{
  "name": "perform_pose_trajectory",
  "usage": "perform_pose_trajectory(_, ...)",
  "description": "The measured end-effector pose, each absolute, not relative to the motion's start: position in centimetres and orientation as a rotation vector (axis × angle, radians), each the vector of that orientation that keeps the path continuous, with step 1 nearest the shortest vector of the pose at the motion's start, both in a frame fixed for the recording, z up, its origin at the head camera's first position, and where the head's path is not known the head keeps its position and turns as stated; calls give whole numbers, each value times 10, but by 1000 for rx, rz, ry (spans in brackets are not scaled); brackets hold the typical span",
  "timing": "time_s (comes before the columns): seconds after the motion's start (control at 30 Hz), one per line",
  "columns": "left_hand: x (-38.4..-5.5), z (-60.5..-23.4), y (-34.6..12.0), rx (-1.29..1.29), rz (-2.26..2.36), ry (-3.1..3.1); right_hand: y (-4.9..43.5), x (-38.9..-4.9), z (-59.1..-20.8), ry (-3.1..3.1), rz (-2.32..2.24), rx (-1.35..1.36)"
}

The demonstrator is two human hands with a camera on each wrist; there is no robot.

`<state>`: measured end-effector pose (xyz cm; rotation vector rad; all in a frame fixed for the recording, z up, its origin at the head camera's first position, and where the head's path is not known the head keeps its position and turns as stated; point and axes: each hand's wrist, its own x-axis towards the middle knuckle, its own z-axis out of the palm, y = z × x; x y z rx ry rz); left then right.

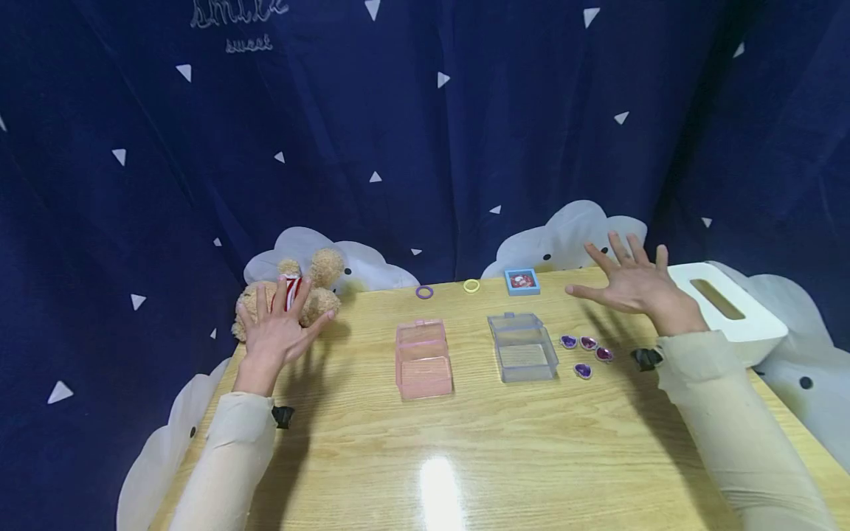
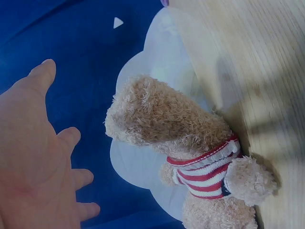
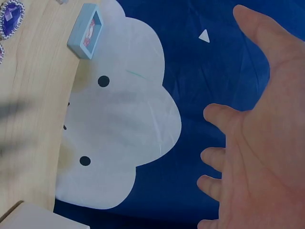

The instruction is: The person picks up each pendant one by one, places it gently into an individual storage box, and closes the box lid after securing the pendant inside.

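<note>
My left hand point(image 1: 275, 335) hovers with spread fingers, overlapping a tan teddy bear point(image 1: 325, 269) in the head view. In the left wrist view, the bear point(image 2: 152, 112) wears a red-and-white striped shirt and the hand point(image 2: 38, 157) is apart from it, holding nothing. On the other side, my right hand point(image 1: 637, 286) is raised with fingers splayed, also holding nothing. Several purple and pink gems point(image 1: 582, 371) with silvery edges lie on the table near it. A small blue frame point(image 1: 522, 290) with a red picture stands farther back; this frame point(image 3: 76, 36) also shows in the right wrist view.
Mid-table are a pink see-through box point(image 1: 426, 380) and a greyish clear box point(image 1: 527, 369), both with lids raised. Behind them lie a purple ring point(image 1: 424, 297) and a yellow ring point(image 1: 471, 290). A white slotted container point(image 1: 757, 328) stands at the right edge. A navy curtain point(image 1: 398, 110) hangs behind.
</note>
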<state>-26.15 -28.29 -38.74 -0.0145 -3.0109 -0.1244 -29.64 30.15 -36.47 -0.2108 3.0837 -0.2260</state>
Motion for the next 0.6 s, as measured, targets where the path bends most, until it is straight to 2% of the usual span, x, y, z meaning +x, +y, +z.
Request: perform_pose_trajectory(0.6, -259, -386, -283, 18, -126, -3039, 301, -293, -362, 3081, -199, -219)
